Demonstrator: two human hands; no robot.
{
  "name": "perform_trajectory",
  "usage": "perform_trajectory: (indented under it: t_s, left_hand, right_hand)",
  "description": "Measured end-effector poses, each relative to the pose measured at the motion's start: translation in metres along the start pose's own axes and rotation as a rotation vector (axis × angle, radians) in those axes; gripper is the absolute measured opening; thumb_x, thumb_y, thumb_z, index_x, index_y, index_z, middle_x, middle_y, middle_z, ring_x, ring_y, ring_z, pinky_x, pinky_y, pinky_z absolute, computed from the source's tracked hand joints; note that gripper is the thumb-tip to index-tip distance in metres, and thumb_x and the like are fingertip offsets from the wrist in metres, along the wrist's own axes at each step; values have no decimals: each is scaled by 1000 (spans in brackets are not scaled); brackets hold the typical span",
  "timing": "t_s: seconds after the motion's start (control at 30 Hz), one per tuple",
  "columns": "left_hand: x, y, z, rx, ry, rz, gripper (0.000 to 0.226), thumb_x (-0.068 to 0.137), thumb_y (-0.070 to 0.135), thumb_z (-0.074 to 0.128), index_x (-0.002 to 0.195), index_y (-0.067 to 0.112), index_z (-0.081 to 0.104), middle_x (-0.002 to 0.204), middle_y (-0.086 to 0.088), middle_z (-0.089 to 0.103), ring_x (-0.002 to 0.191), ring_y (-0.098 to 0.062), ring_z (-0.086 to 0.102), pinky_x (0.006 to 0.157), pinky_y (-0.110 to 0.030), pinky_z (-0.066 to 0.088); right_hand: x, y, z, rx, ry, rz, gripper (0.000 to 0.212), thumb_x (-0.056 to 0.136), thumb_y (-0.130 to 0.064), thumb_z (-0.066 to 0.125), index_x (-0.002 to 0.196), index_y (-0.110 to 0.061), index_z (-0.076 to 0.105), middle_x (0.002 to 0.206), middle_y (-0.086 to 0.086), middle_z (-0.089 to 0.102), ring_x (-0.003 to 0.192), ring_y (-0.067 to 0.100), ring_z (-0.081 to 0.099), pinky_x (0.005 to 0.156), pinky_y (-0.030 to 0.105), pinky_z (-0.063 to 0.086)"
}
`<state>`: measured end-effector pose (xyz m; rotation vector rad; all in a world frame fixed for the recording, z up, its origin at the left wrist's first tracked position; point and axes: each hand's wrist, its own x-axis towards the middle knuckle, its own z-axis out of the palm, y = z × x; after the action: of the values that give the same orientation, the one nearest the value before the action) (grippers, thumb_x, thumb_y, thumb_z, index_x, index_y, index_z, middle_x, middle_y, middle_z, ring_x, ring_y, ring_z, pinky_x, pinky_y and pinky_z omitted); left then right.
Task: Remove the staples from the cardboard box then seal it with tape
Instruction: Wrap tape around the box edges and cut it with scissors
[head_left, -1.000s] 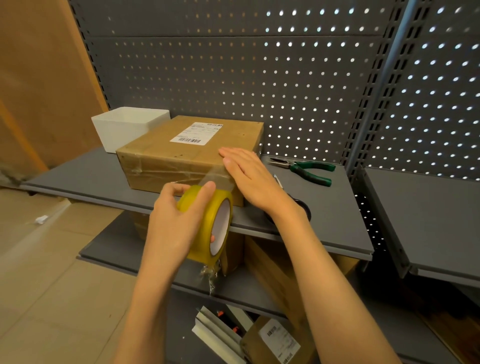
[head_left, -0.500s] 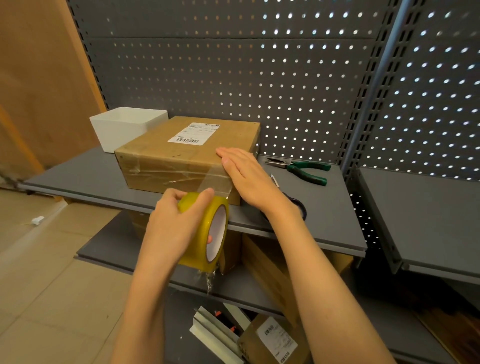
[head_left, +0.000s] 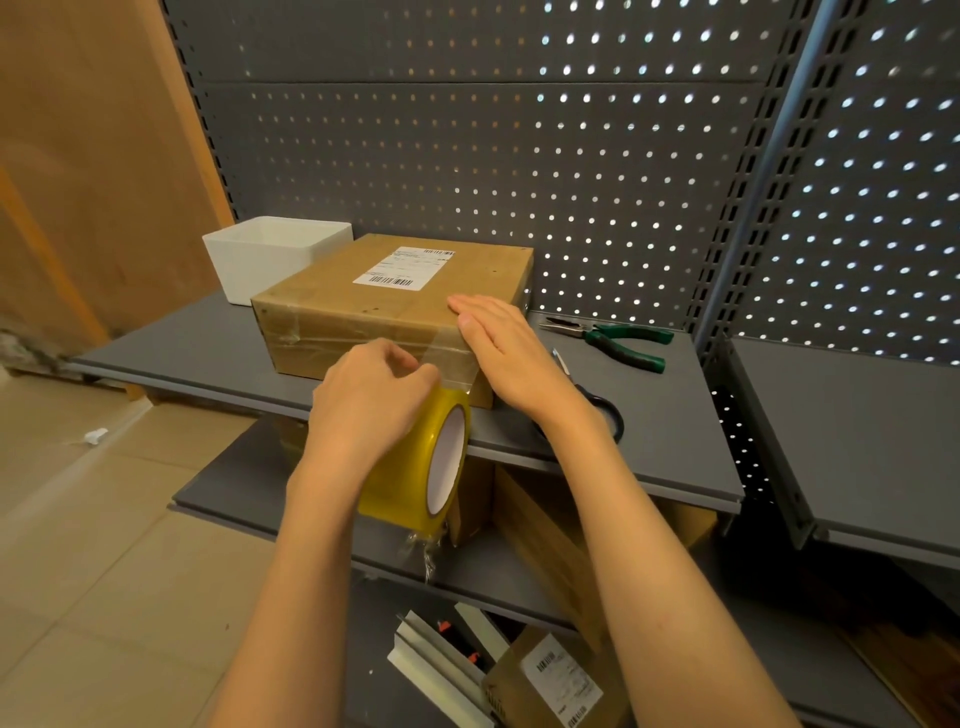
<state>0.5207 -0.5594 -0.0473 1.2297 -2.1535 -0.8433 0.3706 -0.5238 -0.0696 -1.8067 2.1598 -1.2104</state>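
A closed cardboard box (head_left: 363, 301) with a white shipping label lies on the grey upper shelf (head_left: 670, 415). My right hand (head_left: 506, 353) lies flat with straight fingers on the box's near right corner, pressing down a strip of clear tape. My left hand (head_left: 366, 402) grips a yellowish tape roll (head_left: 434, 462) just below and in front of the box. A clear strip runs from the roll up over the box's front face to my right hand. A crumpled tail of tape hangs under the roll.
A white bin (head_left: 270, 257) stands behind the box at left. Green-handled pliers (head_left: 618, 340) lie on the shelf at right, with black-handled scissors (head_left: 597, 402) partly hidden by my right wrist. Lower shelves hold more cardboard boxes (head_left: 545, 525) and white strips (head_left: 441, 660). Pegboard (head_left: 467, 156) forms the back wall.
My left hand has pulled the roll down and rolled over its top, so the fingers now curl across it. My right hand stays flat on the box corner.
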Motion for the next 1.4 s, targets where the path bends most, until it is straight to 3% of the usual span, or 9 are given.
perform_trajectory:
  t_s: [0.33,0.47,0.83,1.27,1.4]
  left_hand:
    - [6,5,2,19,120,31,8,81,29,65,87,25,62,85,6,60,95,-21,58,74,-29,39]
    - [5,4,4,11,136,26,6,82,28,64,86,24,66,89,3,63,96,-21,58,75,-30,40]
    - [16,4,6,-76,10,-22,10,81,30,66,80,21,70,89,1,66,91,-21,57,75,-32,42]
    - [19,-2,4,-196,-16,-31,11,83,22,65,72,25,69,96,0,68,98,-22,58,90,-41,46]
    - [19,-2,7,-203,0,-22,15,83,19,64,69,25,68,94,-1,68,97,-22,59,90,-40,46]
  right_hand:
    - [-1,-1,0,24,1,14,40,103,-20,29,140,-10,40,147,3,39,138,15,25,114,27,14]
    - [-2,-2,0,32,-2,20,40,103,-21,29,141,-10,39,147,2,38,138,15,24,114,28,14]
    - [-3,-4,-1,47,-2,33,41,103,-22,28,141,-11,38,148,2,37,138,14,24,113,27,14]
    - [-3,-1,0,43,5,25,41,103,-23,28,140,-11,39,147,1,38,139,12,22,111,23,11]
    - [-3,-2,0,30,-11,25,41,103,-24,27,142,-12,36,151,1,32,143,12,14,117,35,9]
